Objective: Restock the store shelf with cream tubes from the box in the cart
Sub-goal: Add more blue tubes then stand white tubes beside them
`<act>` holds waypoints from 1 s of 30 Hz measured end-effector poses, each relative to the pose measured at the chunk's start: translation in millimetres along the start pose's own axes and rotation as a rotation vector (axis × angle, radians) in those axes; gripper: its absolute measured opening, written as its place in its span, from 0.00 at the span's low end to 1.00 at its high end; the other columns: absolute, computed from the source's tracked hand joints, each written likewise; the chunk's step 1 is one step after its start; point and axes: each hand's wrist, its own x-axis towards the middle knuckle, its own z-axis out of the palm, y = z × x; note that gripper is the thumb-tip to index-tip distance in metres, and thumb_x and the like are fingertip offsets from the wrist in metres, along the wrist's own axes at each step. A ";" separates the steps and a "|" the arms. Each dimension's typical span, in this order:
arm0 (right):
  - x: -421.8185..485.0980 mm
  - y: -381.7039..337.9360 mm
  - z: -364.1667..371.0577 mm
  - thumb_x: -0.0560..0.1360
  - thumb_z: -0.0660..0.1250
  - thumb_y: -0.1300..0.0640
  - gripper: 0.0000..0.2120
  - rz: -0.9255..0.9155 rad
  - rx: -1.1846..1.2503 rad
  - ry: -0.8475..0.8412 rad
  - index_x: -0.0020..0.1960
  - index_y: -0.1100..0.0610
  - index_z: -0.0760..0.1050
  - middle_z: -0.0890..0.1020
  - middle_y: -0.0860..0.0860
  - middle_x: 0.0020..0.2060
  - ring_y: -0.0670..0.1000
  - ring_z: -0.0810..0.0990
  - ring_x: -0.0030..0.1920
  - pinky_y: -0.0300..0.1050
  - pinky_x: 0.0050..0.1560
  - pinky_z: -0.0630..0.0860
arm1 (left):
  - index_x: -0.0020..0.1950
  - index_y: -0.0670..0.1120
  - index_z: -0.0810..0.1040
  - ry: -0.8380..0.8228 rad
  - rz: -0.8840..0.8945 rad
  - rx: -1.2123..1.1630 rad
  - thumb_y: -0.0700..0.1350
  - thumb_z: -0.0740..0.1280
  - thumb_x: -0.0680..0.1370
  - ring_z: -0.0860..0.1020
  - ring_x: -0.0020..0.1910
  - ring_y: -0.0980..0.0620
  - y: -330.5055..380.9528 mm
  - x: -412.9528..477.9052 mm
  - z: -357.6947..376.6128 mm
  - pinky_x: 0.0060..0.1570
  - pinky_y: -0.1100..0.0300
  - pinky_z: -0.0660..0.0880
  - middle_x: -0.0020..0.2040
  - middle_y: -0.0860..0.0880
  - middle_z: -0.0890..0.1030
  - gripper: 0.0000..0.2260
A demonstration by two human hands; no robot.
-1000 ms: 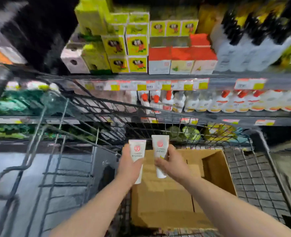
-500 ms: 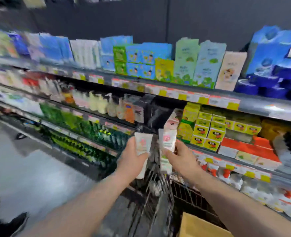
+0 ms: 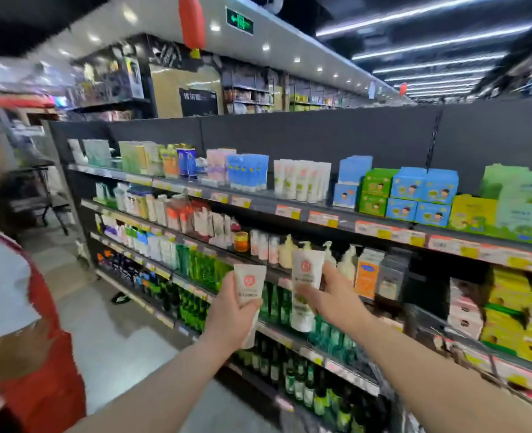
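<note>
Currently my left hand (image 3: 232, 310) grips left tube (image 3: 249, 292); right hand (image 3: 333, 295) grips right tube (image 3: 305, 285), both upright, near shelf (image 3: 321, 218).

left hand (image 3: 230, 310) holding a tube (image 3: 249, 287) left of right hand's (image 3: 333, 300) tube (image 3: 305, 285), shelves (image 3: 321, 218) behind, person (image 3: 11, 307) at left

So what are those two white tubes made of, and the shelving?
The left tube and right tube are probably soft plastic, matte white with printed labels; their flat, crimped top ends suggest squeezable walls. The shelving is likely painted metal, with dark matte grey, thin flat panels, though the blur leaves that open.
</note>
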 end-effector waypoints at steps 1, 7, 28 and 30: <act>6.0 -10.0 11.3 0.76 0.66 0.52 0.16 -0.001 0.013 0.007 0.63 0.49 0.69 0.78 0.46 0.49 0.49 0.77 0.46 0.43 0.41 0.73 | 0.69 0.44 0.62 0.015 0.001 0.005 0.40 0.69 0.75 0.77 0.52 0.48 -3.7 4.9 -16.0 0.54 0.51 0.76 0.54 0.49 0.75 0.25; 45.7 -53.1 47.7 0.77 0.65 0.50 0.15 0.019 -0.018 0.033 0.62 0.52 0.69 0.77 0.44 0.44 0.47 0.75 0.42 0.40 0.37 0.70 | 0.67 0.49 0.62 0.005 0.039 -0.050 0.41 0.68 0.76 0.79 0.50 0.49 -19.4 35.3 -70.1 0.50 0.52 0.78 0.56 0.48 0.76 0.23; 288.6 -55.7 21.1 0.75 0.68 0.57 0.17 -0.033 -0.133 0.208 0.63 0.53 0.71 0.78 0.45 0.50 0.49 0.77 0.53 0.43 0.48 0.75 | 0.57 0.50 0.65 -0.057 0.244 -0.066 0.39 0.68 0.75 0.74 0.41 0.63 -0.8 296.8 -38.4 0.39 0.70 0.69 0.46 0.54 0.76 0.16; 319.2 -53.5 6.0 0.75 0.68 0.57 0.20 -0.024 -0.167 0.239 0.64 0.52 0.67 0.76 0.46 0.46 0.50 0.77 0.48 0.40 0.40 0.74 | 0.59 0.50 0.65 -0.079 0.269 -0.097 0.39 0.68 0.75 0.74 0.42 0.66 9.7 328.7 -29.0 0.38 0.72 0.70 0.46 0.57 0.75 0.17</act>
